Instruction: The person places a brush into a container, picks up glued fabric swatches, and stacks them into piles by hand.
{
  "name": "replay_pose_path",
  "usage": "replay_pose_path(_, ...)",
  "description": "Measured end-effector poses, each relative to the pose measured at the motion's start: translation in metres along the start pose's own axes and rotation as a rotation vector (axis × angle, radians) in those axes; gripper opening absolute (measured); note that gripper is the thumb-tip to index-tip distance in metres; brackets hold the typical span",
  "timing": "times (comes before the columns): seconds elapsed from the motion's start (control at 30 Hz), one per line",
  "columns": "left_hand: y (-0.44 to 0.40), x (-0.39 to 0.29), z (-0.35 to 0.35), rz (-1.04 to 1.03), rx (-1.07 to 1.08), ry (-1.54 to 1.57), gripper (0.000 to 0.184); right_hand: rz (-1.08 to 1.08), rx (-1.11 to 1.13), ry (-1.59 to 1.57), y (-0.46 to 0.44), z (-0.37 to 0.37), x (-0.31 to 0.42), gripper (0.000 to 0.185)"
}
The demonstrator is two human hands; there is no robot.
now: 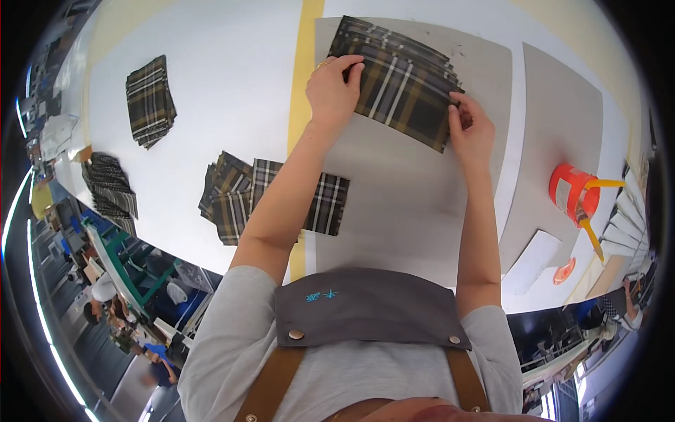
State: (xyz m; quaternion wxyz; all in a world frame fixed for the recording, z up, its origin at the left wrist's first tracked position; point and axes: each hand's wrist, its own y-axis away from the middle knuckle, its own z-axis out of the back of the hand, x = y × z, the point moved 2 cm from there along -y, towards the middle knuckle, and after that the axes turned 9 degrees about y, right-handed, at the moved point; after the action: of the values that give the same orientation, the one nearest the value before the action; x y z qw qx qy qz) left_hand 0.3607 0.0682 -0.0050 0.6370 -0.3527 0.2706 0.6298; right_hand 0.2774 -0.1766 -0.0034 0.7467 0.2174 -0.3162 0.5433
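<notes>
A stack of dark plaid fabric pieces lies fanned out on a grey board. The nearest plaid fabric piece is pinched at its upper left corner by my left hand, which wears a ring. At the piece's right edge, my right hand has thumb and fingertips closed on it. Below my left forearm lie another plaid piece and a loose pile of plaid pieces, partly hidden by the arm.
A neat plaid stack and a dark striped fabric bundle lie to the left. At right stand a red tub with yellow-handled tools, a white card and a red lid. Other people appear beyond the table.
</notes>
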Motion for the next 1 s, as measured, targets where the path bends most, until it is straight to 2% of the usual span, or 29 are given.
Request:
replay_pose_path(0.17,0.0,-0.002,0.001,0.071,0.041,0.057,0.011,0.003,0.021,-0.004,-0.001,-0.002,-0.003,0.023)
replay_pose_path(0.37,0.001,0.0,-0.001,0.018,0.007,0.005,0.012,0.019,0.009,0.016,-0.001,-0.001,0.0,0.023)
replay_pose_path(0.47,0.006,-0.004,-0.003,-0.084,-0.053,-0.102,0.014,0.021,0.022,0.042,-0.001,-0.001,0.0,0.024)
replay_pose_path(0.57,0.006,-0.013,-0.001,-0.526,-0.195,-0.251,0.019,0.026,0.061,0.163,-0.003,0.0,0.001,0.026)
replay_pose_path(0.6,0.006,-0.009,-0.004,-0.539,-0.143,-0.224,0.021,0.026,0.077,0.221,-0.002,0.001,0.003,0.027)
replay_pose_path(0.7,0.006,0.002,-0.014,-0.557,-0.018,-0.168,0.027,0.14,-0.008,0.4,0.0,0.002,0.013,0.036)
replay_pose_path(0.8,0.008,0.003,-0.017,-0.535,0.029,-0.177,0.029,0.434,-0.147,0.447,-0.004,-0.009,0.054,0.048)
replay_pose_path(0.9,0.009,0.001,-0.015,-0.558,0.009,-0.15,0.029,0.598,0.008,0.479,0.0,-0.046,0.083,0.061)
replay_pose_path(1.0,0.007,0.008,-0.014,-0.59,-0.019,-0.073,0.026,0.62,0.145,0.531,0.005,-0.074,0.058,0.065)
